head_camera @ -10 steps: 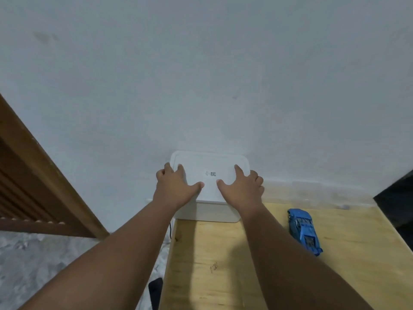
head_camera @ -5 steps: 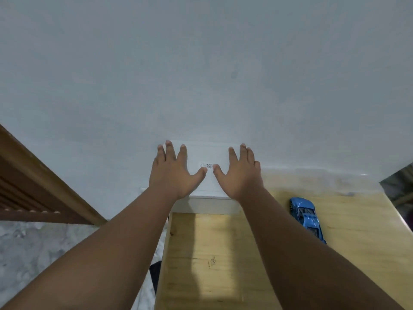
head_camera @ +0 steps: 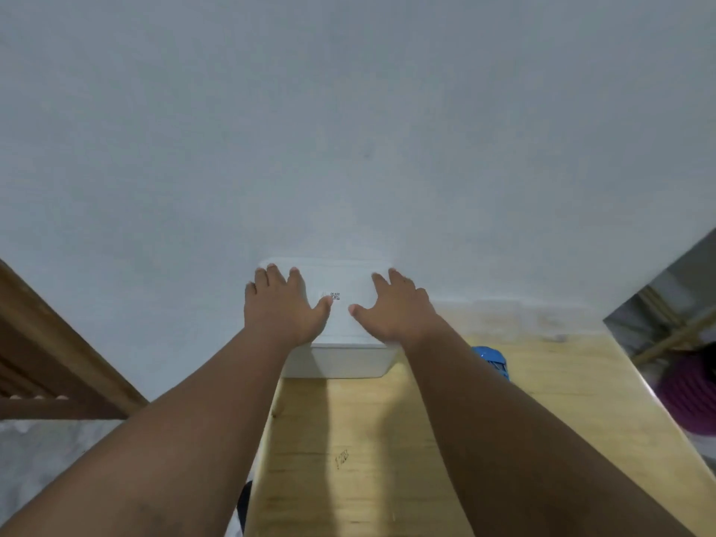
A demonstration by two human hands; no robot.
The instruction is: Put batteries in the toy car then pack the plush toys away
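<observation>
A white lidded storage box (head_camera: 341, 360) stands at the far left corner of the wooden table (head_camera: 561, 412), against the wall. My left hand (head_camera: 283, 304) lies flat on the left half of the lid with its fingers spread. My right hand (head_camera: 395, 308) lies flat on the right half, fingers straight. A small label (head_camera: 335, 296) shows on the lid between my thumbs. The blue toy car (head_camera: 492, 360) sits on the table just right of the box, partly hidden behind my right forearm. No plush toys are in view.
The pale wall (head_camera: 348, 129) rises right behind the box. A brown wooden frame (head_camera: 50, 354) slants at the left over a marbled floor (head_camera: 38, 459). A purple object (head_camera: 689, 397) lies beyond the table's right edge. A dark item (head_camera: 243, 505) sits by the table's left edge.
My hands have drawn slightly apart on the lid, the right one shifting to the right. The view has tilted, so the box front shows again and my right arm covers more of the car.
</observation>
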